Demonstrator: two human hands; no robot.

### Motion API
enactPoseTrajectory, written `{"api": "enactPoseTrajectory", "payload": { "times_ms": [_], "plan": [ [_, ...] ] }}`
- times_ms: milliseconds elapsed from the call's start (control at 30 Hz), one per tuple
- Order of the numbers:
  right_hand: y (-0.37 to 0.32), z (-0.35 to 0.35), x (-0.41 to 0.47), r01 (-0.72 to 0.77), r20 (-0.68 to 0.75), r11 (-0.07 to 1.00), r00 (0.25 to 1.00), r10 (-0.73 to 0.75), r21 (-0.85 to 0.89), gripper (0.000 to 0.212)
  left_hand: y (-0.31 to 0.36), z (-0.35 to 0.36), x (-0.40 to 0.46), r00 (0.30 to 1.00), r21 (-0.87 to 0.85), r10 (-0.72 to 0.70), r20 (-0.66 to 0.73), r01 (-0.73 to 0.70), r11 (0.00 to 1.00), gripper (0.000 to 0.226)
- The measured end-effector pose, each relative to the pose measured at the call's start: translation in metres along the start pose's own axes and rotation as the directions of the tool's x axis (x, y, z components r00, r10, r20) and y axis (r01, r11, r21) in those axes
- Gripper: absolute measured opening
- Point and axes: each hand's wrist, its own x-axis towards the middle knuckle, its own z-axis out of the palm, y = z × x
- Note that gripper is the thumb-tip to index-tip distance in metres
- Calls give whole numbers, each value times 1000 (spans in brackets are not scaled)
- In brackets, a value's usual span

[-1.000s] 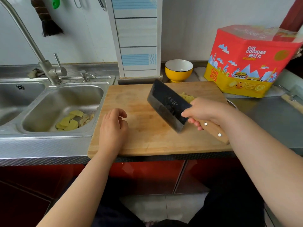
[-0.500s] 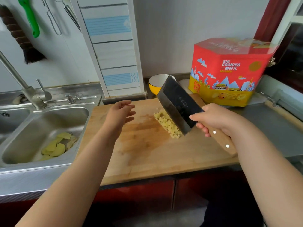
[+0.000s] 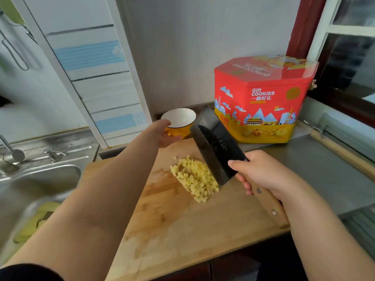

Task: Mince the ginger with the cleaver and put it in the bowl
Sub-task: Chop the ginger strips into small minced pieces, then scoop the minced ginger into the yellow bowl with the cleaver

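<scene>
Right hand (image 3: 263, 175) clenching its fingers round the cleaver (image 3: 215, 147) handle, blade edge touching the minced ginger (image 3: 194, 179) heaped on the cutting board (image 3: 182, 230), left hand (image 3: 162, 134) reaching, fingers released, touching the yellow bowl (image 3: 179, 121)

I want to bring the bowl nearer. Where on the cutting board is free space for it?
The cutting board is bare in front of the minced ginger, toward its near edge. Behind the ginger it is crowded: cleaver, left hand, bowl, cookie tin.
</scene>
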Motion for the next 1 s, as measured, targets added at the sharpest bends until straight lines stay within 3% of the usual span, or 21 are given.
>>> {"api": "enactPoseTrajectory", "payload": {
  "times_ms": [367, 533, 700, 867, 1000],
  "plan": [
    [9, -8, -3, 56, -31, 998, 998, -56, 17, 43, -14, 17, 22, 996, -73, 24, -86, -30, 997, 54],
    [11, -3, -10, 84, -69, 995, 994, -80, 62, 46, -14, 8, -20, 993, -96, 116, -4, -116, 989, 47],
    [-2, 3, -23, 138, -116, 989, 985, -131, 53, 55, -18, -36, -75, 989, -87, 148, 16, -146, 985, 50],
    [-19, 26, -39, 156, -90, 986, 984, -151, 56, 71, -47, -90, -125, 993, 49, 118, -19, -117, 992, 45],
    [-31, 43, -50, 216, -79, 973, 972, -222, -78, 73, -60, -127, -152, 995, 123, 90, -46, -84, 989, 41]
  ]
}}
